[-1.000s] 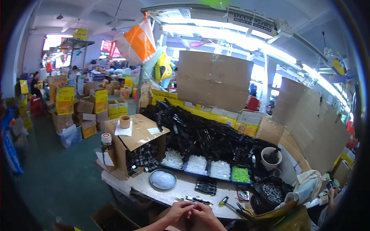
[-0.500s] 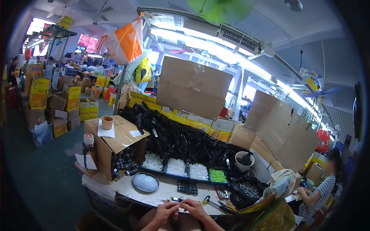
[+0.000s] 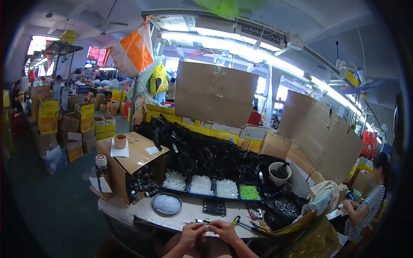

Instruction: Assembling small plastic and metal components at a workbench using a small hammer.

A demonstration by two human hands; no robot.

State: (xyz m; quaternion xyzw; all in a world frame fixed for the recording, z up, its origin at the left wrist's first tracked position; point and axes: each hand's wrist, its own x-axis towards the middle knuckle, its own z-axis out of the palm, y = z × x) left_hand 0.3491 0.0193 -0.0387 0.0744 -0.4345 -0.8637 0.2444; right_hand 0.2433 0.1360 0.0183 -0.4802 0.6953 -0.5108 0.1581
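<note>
At the near edge of the bench, my left hand [image 3: 193,234] and my right hand [image 3: 225,232] come together with fingers pinched. Between the fingertips is a small whitish piece [image 3: 209,228], too small to name. Just beyond them lies a slim black-and-silver part [image 3: 201,221]. Several black parts [image 3: 214,208] lie in a row farther in. To the right are a screwdriver with a yellow handle [image 3: 236,220] and dark-handled pliers [image 3: 260,229]. A round bowl [image 3: 167,212] of clear, shiny pieces stands to the left.
Behind are trays of white parts [image 3: 201,185] and a tray of green parts [image 3: 250,192], before a heap of black parts [image 3: 206,155]. An open carton [image 3: 129,159] stands left. A black bag [image 3: 271,218] of grey pieces lies right. A co-worker [image 3: 365,206] sits far right.
The view has shifted slightly, so the bench appears a little lower and farther right. My hands stay together at the fingertips, with the small piece between them showing more plainly.
</note>
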